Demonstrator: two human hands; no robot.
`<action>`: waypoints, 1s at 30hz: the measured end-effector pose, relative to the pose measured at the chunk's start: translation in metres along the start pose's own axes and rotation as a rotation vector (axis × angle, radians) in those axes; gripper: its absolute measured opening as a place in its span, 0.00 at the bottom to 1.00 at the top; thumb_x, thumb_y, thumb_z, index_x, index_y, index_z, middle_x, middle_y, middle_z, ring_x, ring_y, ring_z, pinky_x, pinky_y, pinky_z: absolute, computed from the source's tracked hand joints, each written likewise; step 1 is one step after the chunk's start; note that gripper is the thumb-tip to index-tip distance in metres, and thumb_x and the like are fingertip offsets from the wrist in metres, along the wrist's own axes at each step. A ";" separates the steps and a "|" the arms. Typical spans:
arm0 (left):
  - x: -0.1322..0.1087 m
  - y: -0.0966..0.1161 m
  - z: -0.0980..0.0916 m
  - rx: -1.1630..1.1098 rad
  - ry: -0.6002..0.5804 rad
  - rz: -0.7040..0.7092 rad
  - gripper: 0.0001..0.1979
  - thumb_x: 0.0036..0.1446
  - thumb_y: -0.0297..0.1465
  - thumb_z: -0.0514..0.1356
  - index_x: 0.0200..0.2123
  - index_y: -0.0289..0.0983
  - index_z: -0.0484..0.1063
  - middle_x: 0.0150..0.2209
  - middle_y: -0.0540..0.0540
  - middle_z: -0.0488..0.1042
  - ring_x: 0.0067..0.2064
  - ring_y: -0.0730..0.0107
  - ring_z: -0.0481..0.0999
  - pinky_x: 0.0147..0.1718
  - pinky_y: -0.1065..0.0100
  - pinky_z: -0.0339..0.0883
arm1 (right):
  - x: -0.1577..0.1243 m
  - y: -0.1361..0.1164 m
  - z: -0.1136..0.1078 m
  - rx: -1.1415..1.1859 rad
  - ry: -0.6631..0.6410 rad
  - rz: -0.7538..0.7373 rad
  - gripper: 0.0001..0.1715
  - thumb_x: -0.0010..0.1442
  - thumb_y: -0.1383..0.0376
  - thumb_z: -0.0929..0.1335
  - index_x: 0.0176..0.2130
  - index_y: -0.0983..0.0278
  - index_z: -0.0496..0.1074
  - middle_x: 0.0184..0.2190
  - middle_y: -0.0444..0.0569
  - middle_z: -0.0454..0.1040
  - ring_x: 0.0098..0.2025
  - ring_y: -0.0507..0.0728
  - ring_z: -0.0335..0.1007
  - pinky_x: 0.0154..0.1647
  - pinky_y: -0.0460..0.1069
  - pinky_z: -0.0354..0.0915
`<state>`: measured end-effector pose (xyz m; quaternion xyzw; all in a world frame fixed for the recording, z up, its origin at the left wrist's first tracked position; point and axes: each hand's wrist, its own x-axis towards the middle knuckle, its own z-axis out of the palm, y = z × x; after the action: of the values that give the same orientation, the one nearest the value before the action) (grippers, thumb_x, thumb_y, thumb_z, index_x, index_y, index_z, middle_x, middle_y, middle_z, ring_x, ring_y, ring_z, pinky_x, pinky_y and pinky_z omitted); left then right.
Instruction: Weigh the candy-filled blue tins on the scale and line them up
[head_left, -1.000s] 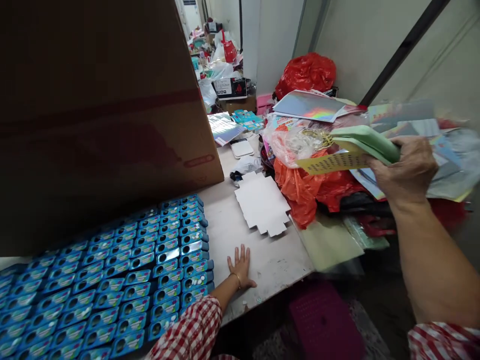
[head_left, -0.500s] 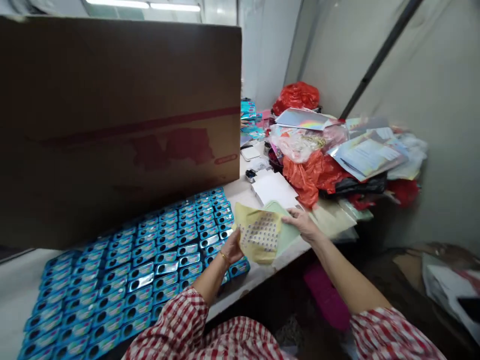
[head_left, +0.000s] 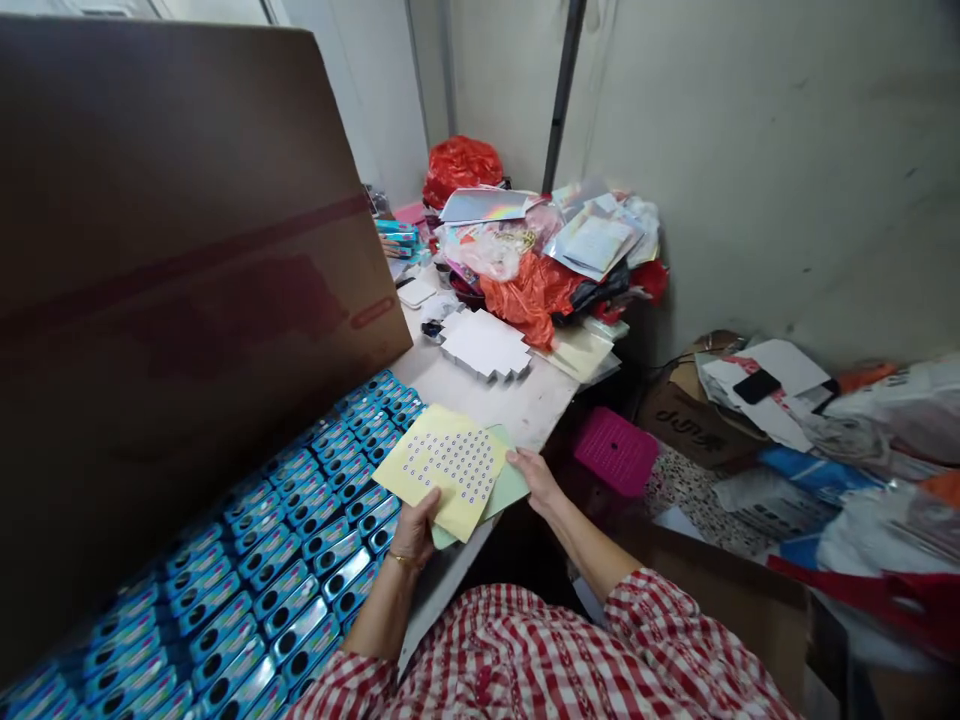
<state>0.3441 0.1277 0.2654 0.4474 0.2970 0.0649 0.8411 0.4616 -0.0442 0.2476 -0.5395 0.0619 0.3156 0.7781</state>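
My left hand grips the lower edge of a yellow sticker sheet printed with rows of small dark round marks that look like the digit 6. Behind it lies a pale green sheet, partly covered by the yellow one. My right hand pinches the green sheet at its right edge. Both sheets are held above the table's front edge. Left of my hands, many blue boxes, each with a dark round spot, stand in close rows.
A large brown cardboard box rises over the blue boxes. White flat pieces lie on the table beyond my hands. Further back sits a heap of red bags and shiny packets. A magenta stool and bags crowd the floor at right.
My view has swung to the right, bringing more of the floor into sight. The yellow sheet now lies flatter and turned, with the green sheet still behind it in my hands.
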 end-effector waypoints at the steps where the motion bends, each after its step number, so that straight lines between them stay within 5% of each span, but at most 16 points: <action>1: 0.002 -0.003 0.008 -0.028 0.016 -0.021 0.39 0.39 0.39 0.67 0.56 0.39 0.60 0.52 0.39 0.71 0.52 0.48 0.71 0.50 0.51 0.66 | 0.000 -0.003 -0.007 -0.033 -0.003 -0.007 0.22 0.43 0.54 0.73 0.35 0.65 0.74 0.30 0.49 0.78 0.32 0.58 0.75 0.37 0.52 0.70; 5: 0.025 -0.012 0.057 -0.120 0.005 -0.109 0.35 0.41 0.27 0.66 0.55 0.35 0.61 0.47 0.36 0.74 0.47 0.50 0.75 0.47 0.53 0.69 | 0.020 -0.040 -0.044 -0.191 -0.067 -0.060 0.33 0.46 0.52 0.71 0.50 0.63 0.68 0.41 0.50 0.76 0.42 0.59 0.73 0.44 0.54 0.68; 10: 0.077 -0.033 0.133 -0.199 0.004 -0.166 0.35 0.43 0.24 0.64 0.57 0.34 0.60 0.46 0.36 0.75 0.47 0.51 0.75 0.48 0.53 0.68 | 0.071 -0.096 -0.099 -0.613 0.085 -0.131 0.49 0.35 0.55 0.76 0.56 0.58 0.62 0.50 0.48 0.71 0.52 0.62 0.66 0.54 0.56 0.61; 14: 0.105 -0.058 0.166 -0.287 0.057 -0.268 0.35 0.46 0.28 0.64 0.58 0.36 0.58 0.46 0.37 0.75 0.46 0.51 0.75 0.48 0.53 0.68 | 0.107 -0.109 -0.136 -0.407 0.041 -0.044 0.29 0.44 0.57 0.73 0.46 0.61 0.72 0.42 0.48 0.76 0.45 0.60 0.71 0.49 0.55 0.65; 17: 0.115 -0.079 0.164 -0.315 0.079 -0.354 0.32 0.47 0.27 0.64 0.57 0.38 0.60 0.45 0.38 0.76 0.47 0.51 0.75 0.49 0.53 0.68 | 0.127 -0.104 -0.151 -0.251 0.108 0.031 0.15 0.47 0.59 0.71 0.34 0.66 0.75 0.32 0.50 0.78 0.38 0.60 0.73 0.41 0.55 0.69; 22: 0.142 -0.102 0.132 -0.381 0.141 -0.494 0.27 0.51 0.26 0.59 0.56 0.36 0.62 0.43 0.37 0.77 0.47 0.48 0.74 0.49 0.48 0.66 | 0.151 -0.115 -0.179 -0.073 0.233 0.037 0.14 0.51 0.60 0.69 0.37 0.67 0.72 0.27 0.50 0.77 0.32 0.58 0.75 0.32 0.53 0.71; 26: 0.170 -0.101 0.115 -0.334 0.349 -0.438 0.27 0.53 0.24 0.54 0.58 0.37 0.59 0.39 0.39 0.78 0.45 0.53 0.76 0.48 0.50 0.67 | 0.159 -0.158 -0.235 0.087 0.390 -0.037 0.14 0.52 0.65 0.68 0.40 0.66 0.68 0.29 0.49 0.77 0.30 0.55 0.74 0.30 0.51 0.72; 30: 0.190 -0.098 0.103 -0.241 0.532 -0.338 0.29 0.51 0.22 0.54 0.58 0.39 0.59 0.34 0.45 0.79 0.42 0.59 0.78 0.47 0.55 0.69 | 0.160 -0.210 -0.305 0.335 0.627 -0.264 0.14 0.49 0.71 0.67 0.39 0.66 0.68 0.30 0.47 0.77 0.29 0.53 0.74 0.30 0.50 0.72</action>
<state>0.5414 0.0672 0.1471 0.2563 0.5663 0.0736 0.7799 0.7800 -0.2900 0.2208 -0.4785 0.2779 0.0179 0.8328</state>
